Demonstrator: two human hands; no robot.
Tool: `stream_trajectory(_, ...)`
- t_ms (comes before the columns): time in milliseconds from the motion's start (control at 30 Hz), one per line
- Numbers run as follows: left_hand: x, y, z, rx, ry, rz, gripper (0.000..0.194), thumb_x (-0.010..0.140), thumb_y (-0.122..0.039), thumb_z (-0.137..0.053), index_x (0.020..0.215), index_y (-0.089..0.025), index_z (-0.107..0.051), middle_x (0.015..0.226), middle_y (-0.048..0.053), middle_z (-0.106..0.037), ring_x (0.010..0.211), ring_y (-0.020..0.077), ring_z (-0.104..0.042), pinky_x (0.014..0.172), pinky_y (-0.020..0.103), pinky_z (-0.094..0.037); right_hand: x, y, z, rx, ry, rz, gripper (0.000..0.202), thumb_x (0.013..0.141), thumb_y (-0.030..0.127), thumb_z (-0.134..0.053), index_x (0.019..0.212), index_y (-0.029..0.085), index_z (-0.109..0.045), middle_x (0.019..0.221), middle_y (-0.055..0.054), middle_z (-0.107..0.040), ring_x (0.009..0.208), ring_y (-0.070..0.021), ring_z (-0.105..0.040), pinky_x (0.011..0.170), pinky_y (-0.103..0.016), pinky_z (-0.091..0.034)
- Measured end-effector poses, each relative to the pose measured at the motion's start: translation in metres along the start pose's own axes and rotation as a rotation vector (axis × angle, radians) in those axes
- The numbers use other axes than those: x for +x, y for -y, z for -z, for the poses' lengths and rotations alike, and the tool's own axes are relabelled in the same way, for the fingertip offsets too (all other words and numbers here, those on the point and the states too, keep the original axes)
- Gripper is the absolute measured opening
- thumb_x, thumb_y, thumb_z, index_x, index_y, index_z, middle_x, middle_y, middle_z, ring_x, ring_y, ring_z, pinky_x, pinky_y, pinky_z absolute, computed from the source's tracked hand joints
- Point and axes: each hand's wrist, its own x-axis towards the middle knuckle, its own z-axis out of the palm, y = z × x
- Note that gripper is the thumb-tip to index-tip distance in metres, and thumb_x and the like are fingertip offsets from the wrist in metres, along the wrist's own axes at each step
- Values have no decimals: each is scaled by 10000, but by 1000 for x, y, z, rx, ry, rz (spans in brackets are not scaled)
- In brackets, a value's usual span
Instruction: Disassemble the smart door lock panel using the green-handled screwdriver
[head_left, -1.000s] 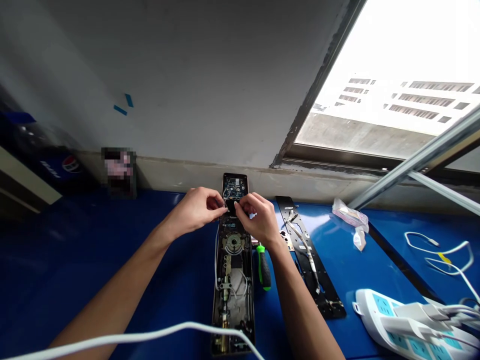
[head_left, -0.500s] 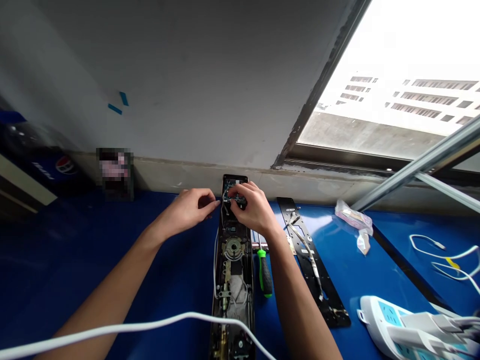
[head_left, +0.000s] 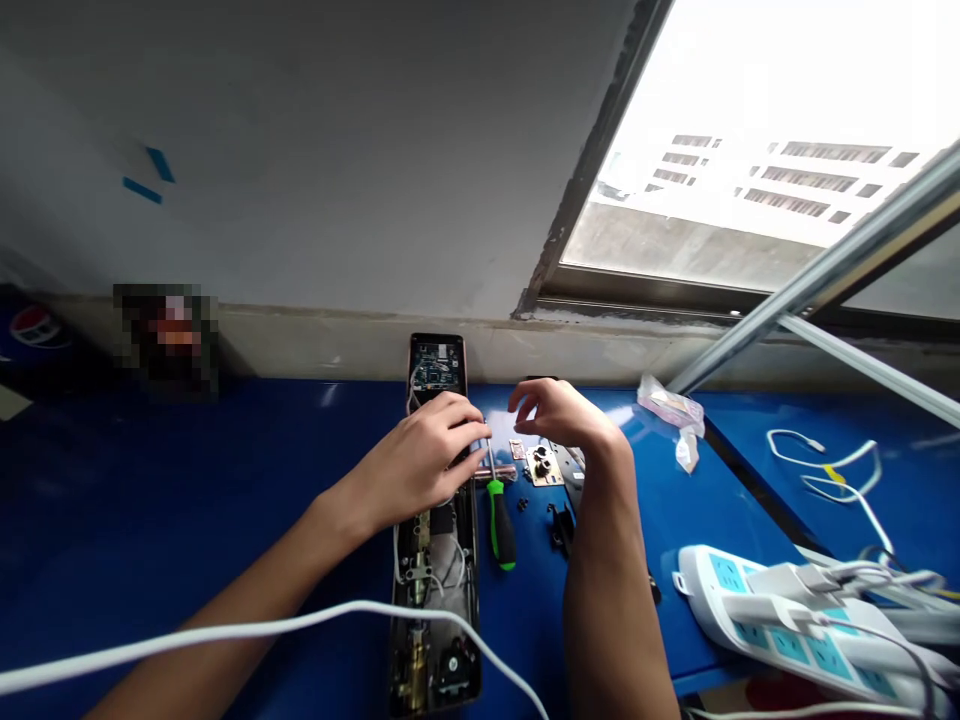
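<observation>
A long open smart door lock housing (head_left: 469,600) stretches away from me, with a green-and-dark circuit board (head_left: 437,368) at its far end and wires and metal parts inside. My left hand (head_left: 420,455) lies across its middle, open, fingers loosely stretched rightward towards the shaft of a screwdriver (head_left: 501,525) with a green and black handle. Whether the fingertips touch the shaft, I cannot tell. To the right my right hand (head_left: 559,412) hovers open over a black plate, fingers bent and apart, with nothing visible in them. The right forearm hides most of that plate.
Small parts, among them a square board with black pieces (head_left: 544,466), lie between the hands. A white cable (head_left: 300,625) crosses in front of me. On the right are a power strip (head_left: 705,590), a plastic bag (head_left: 671,405) and a coiled cable (head_left: 855,462). The wall borders the blue table.
My right hand has left the circuit board and moved right, over the black plate. My left hand has come right and nearer, onto the housing's middle. The whole view has shifted.
</observation>
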Motion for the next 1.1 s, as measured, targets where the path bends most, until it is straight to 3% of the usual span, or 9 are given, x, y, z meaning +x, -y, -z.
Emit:
stream_trajectory(133, 5, -10, -14, 18, 89, -48, 182, 1010, -190, -609, 1131, -142, -736, 1158, 116, -717, 1243, 298, -576, 1022, 444, -574, 3, -20, 0, -42, 196, -164, 245, 806, 93, -782, 1025, 194, -737, 936, -16, -784, 811, -156, -734, 658, -232, -551)
stream_trajectory(233, 8, -12, -22, 30, 124, -59, 170, 1015, -198, -602, 1103, -149, -738, 1140, 113, -722, 1241, 305, -579, 1024, 461, -577, 11, -28, -6, -99, 289, -230, 277, 983, 332, -692, 1210, 174, -677, 1193, -78, -715, 1009, -201, -710, 867, -383, -614)
stream_trajectory(300, 9, -12, -25, 34, 133, -66, 167, 1018, -195, -593, 1088, -150, -738, 1127, 113, -724, 1238, 310, -582, 1028, 476, -575, 18, -29, -11, -126, 323, -248, 350, 1013, 387, -647, 1300, 187, -637, 1320, -101, -657, 1111, -230, -681, 945, -450, -599)
stream_trajectory(600, 11, -9, -19, 38, 70, -60, 191, 1013, -184, -586, 1117, -155, -744, 1142, 120, -726, 1246, 308, -580, 1011, 476, -591, 35, -20, -30, -170, 385, -361, 340, 1005, 377, -660, 1305, 219, -641, 1353, -96, -645, 1148, -236, -671, 957, -432, -592)
stream_trajectory(833, 9, -6, -10, 44, 24, -51, 190, 1016, -193, -590, 1104, -160, -755, 1147, 118, -725, 1244, 299, -576, 1018, 474, -587, 35, -21, -30, -73, 280, -244, 345, 1008, 385, -654, 1306, 211, -638, 1348, -96, -645, 1140, -233, -672, 951, -435, -595)
stream_trajectory(900, 8, -1, -3, 39, 11, -30, 197, 1023, -206, -587, 1114, -159, -755, 1155, 114, -724, 1250, 289, -569, 1028, 462, -578, 31, -17, -24, -9, 206, -165, 285, 993, 362, -677, 1209, 175, -685, 1222, -88, -704, 1027, -214, -708, 881, -388, -612)
stream_trajectory(967, 6, 6, 6, 43, -15, 3, 204, 1024, -221, -590, 1122, -158, -758, 1161, 110, -725, 1248, 282, -571, 1053, 460, -558, 25, -9, -16, 60, 79, -67, 96, 920, 238, -740, 942, 145, -748, 927, -69, -768, 779, -180, -739, 721, -283, -587)
stream_trajectory(1000, 5, 10, 11, 54, -34, 18, 209, 1023, -226, -591, 1126, -158, -759, 1164, 109, -726, 1243, 280, -575, 1065, 462, -548, 21, -4, -12, 100, 5, -15, 49, 909, 196, -731, 933, 155, -741, 896, -54, -774, 706, -152, -729, 668, -256, -566)
stream_trajectory(1100, 0, 27, 25, 100, -88, 55, 229, 1021, -269, -593, 1137, -162, -760, 1171, 107, -729, 1227, 281, -586, 1080, 473, -530, 10, 12, -3, 219, -154, 131, 262, 933, 218, -704, 1191, 227, -662, 956, -6, -785, 722, -115, -737, 652, -214, -559)
